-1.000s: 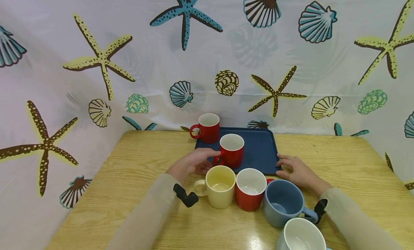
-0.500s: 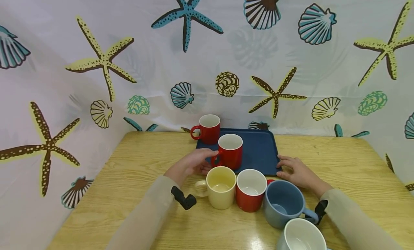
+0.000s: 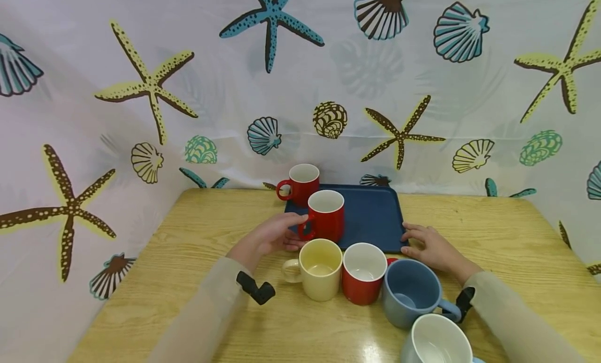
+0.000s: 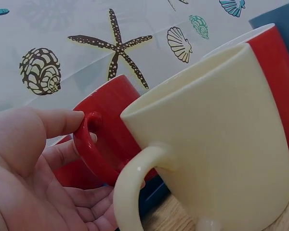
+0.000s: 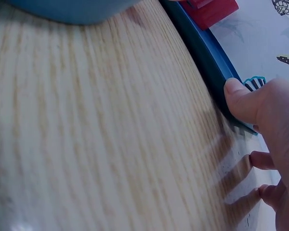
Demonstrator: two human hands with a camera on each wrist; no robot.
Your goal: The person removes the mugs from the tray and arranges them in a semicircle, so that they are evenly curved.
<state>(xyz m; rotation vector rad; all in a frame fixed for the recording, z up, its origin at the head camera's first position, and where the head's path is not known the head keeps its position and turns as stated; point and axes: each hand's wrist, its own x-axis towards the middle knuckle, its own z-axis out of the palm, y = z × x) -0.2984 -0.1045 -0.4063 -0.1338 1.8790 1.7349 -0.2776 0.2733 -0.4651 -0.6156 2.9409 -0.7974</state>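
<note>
Apparently, the positioning of a red mug point(image 3: 327, 225) on the blue tray point(image 3: 373, 217) is the step in hand. The mug's handle point(image 3: 302, 230) is pinched between thumb and forefinger by the left hand point(image 3: 269, 237), with the other fingers held below it. The mug is seen at the tray's front left part, nearer than a second red mug point(image 3: 307, 191) and just behind the yellow mug point(image 3: 321, 279); whether its base is fully resting on the tray cannot be told. The tray's right edge is touched near the front corner by the right hand point(image 3: 432, 248), whose fingers are spread apart.

Next, it is judged, the mug would have to be settled flat and its handle released without the yellow mug being knocked. The red mug is held upright or nearly so: its long axis is roughly vertical, its white mouth is turned up, and its handle is pointed left and slightly toward the near side. The second mug's handle is likewise pointed left.
</note>
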